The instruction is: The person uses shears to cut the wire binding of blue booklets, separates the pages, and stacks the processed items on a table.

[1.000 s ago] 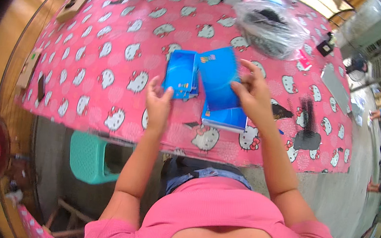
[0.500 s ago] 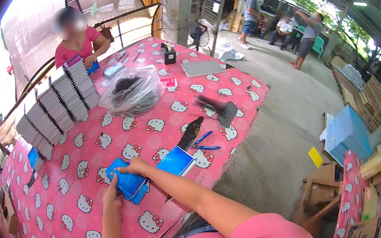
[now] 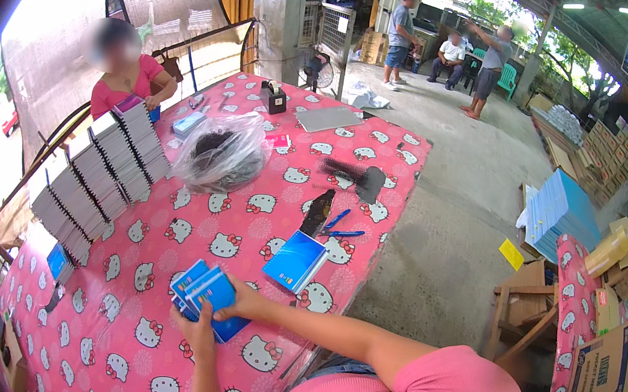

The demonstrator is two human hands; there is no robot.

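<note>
Presumably so the overlapping blue booklets (image 3: 206, 286) don't slide apart, the left hand (image 3: 197, 327) and right hand (image 3: 243, 300) each have a closed grip on them, left of the blue stack (image 3: 295, 257) on the counter (image 3: 177, 258).

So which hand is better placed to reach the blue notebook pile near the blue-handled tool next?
Probably the right hand: it is nearer that pile; the left hand is farther. Both hold other notebooks.
</note>
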